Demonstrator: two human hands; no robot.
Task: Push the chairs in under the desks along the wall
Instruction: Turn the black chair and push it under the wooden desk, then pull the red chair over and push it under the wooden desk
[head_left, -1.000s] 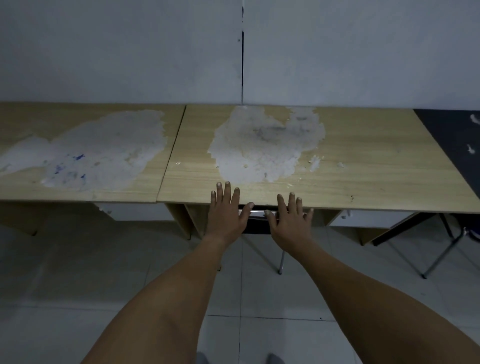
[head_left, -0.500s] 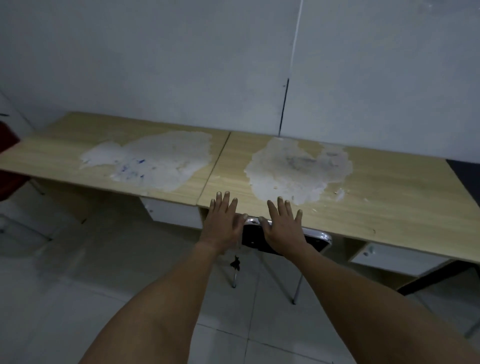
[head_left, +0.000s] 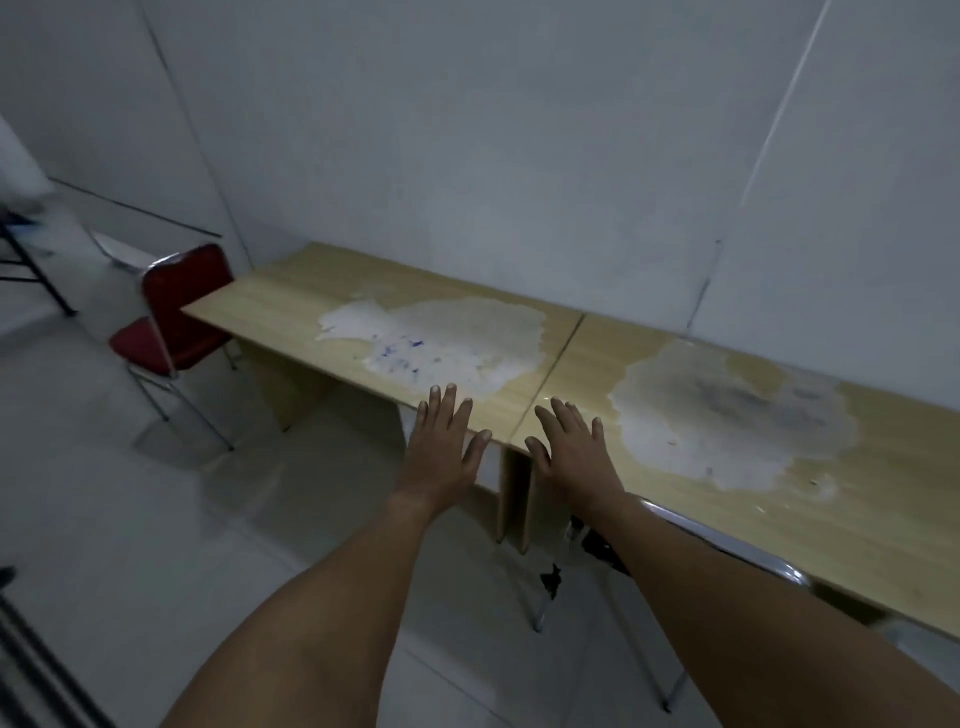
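Chairs: one chrome-framed chair (head_left: 748, 553) tucked beneath right desk (head_left: 779, 499); red chair (head_left: 171, 322) standing beyond left desk (head_left: 291, 306). Left hand (head_left: 441, 452), right hand (head_left: 574, 457): outstretched, fingers spread, grasping nothing.

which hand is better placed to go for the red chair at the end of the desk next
Left. The red chair stands off the far left end of the left desk, and the left hand, open and free, is on that side. The right hand would have to cross over.
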